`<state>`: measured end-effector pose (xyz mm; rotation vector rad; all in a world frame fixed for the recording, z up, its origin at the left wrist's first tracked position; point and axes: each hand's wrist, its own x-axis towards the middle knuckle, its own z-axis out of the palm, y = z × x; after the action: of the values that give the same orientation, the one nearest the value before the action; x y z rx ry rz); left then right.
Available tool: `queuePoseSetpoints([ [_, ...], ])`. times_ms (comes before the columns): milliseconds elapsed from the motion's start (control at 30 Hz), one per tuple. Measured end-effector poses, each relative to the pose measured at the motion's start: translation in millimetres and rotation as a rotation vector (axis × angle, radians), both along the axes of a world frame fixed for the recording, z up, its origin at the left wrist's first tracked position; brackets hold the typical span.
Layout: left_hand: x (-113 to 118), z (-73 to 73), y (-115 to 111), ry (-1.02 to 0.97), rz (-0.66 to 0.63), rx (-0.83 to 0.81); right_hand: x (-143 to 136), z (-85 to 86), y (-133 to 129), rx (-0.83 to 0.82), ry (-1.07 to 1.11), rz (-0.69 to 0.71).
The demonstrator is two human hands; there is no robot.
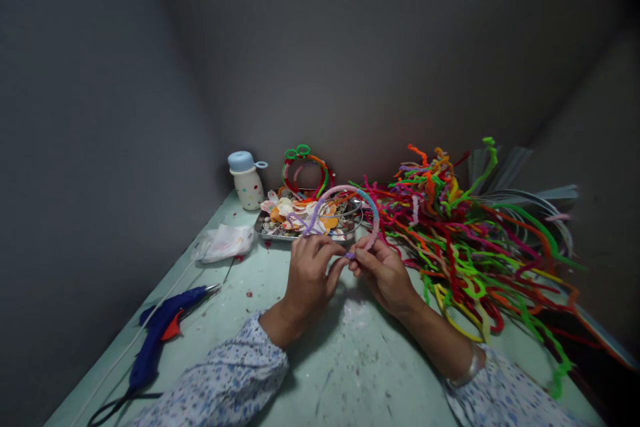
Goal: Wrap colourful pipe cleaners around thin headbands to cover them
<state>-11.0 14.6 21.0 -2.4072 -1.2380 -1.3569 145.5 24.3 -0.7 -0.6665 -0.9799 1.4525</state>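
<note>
A hoop [341, 190] wrapped in fuzzy purple, pink and blue stems arches up between both hands. My left hand [313, 269] is closed at its lower left, fingertips pinching a purple stem end. My right hand [384, 271] grips the hoop's pink lower right end, its thumb and fingers against a small purple twist [350, 255]. Both sets of fingertips nearly meet at this twist. Behind the hoop, a metal tray [280, 236] holds flower shapes and small pieces.
Fuzzy coloured stems [450, 233] pile on the right. A blue glue gun [157, 333] with its cord lies left, near a plastic packet [227, 242]. A blue-lidded bottle [248, 188] stands at the back left, and finished-looking hoops [326, 172] rise behind the tray.
</note>
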Motion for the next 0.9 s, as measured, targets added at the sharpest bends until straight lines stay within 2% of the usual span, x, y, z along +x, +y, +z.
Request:
queuePoseSetpoints([
  [267,0,0.0,3,-0.345,-0.004,-0.263,-2,6.0,-1,-0.077,0.131,0.013],
  [467,-1,5.3,5,-0.267,-0.080,-0.241,-2,3.6,0,-0.087,0.139,0.038],
  [900,-2,10.5,5,-0.215,-0.042,-0.233,-6,2.8,0,-0.026,0.023,-0.028],
])
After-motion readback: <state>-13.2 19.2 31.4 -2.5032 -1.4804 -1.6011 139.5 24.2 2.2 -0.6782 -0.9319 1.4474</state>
